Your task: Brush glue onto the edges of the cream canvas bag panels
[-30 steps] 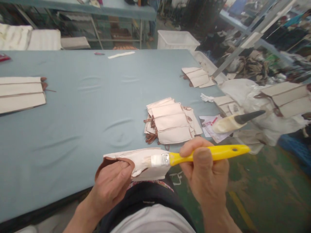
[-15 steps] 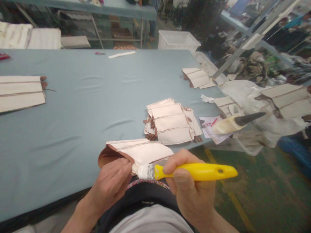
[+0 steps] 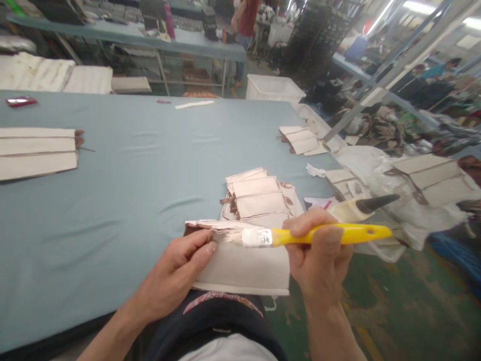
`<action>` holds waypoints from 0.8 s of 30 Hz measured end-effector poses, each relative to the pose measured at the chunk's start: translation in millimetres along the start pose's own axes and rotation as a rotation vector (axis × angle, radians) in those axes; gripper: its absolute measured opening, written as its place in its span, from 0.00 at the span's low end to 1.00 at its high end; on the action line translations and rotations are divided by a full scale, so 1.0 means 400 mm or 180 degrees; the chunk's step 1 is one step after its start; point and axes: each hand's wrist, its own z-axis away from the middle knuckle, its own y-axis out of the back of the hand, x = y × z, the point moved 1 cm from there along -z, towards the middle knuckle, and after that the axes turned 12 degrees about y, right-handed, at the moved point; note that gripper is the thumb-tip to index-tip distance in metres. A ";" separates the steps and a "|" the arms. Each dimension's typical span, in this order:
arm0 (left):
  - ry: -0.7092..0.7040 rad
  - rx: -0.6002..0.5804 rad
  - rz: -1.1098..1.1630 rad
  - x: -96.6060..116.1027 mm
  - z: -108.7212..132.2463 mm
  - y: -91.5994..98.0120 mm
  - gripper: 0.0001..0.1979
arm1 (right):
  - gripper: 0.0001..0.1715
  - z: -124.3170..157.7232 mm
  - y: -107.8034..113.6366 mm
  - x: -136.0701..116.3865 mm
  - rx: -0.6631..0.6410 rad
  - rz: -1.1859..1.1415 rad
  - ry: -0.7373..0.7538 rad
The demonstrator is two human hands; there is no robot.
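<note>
My left hand (image 3: pixel 188 260) pinches the left end of a cream sewn fabric piece (image 3: pixel 244 268) with brown lining, at the table's near edge. In my right hand (image 3: pixel 319 250) is a yellow-handled paintbrush (image 3: pixel 338 234), held level, its bristles pointing left. The pale bristle tips touch or hover just over the seam on the piece's upper side, close to my left fingertips; contact is not certain. Just behind the piece lies a stack of similar cream pieces (image 3: pixel 259 195) with brown edges.
More cream pieces lie at the left (image 3: pixel 37 153) and the far right (image 3: pixel 300 139) of the blue-covered table (image 3: pixel 150 165). A cream container (image 3: pixel 349 209) with a second, dark-handled brush (image 3: pixel 378 203) stands at the right edge. Beyond are a white bin (image 3: pixel 276 89) and a person (image 3: pixel 246 25).
The piece has been turned so a flat cream panel faces me, its opening less visible. My right hand and the brush have moved up and right. My view has tilted up.
</note>
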 end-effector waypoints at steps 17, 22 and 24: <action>0.1055 -0.1065 0.1643 -0.020 -0.028 0.008 0.25 | 0.25 -0.018 0.001 0.043 -0.0966 0.0768 0.1025; 0.1022 -0.1017 0.1715 -0.032 -0.031 0.004 0.23 | 0.29 -0.002 0.016 0.048 -0.0622 0.0942 0.0795; 0.0982 -0.0995 0.1586 -0.035 -0.035 0.004 0.24 | 0.26 -0.009 0.004 0.062 -0.0813 0.1019 0.0630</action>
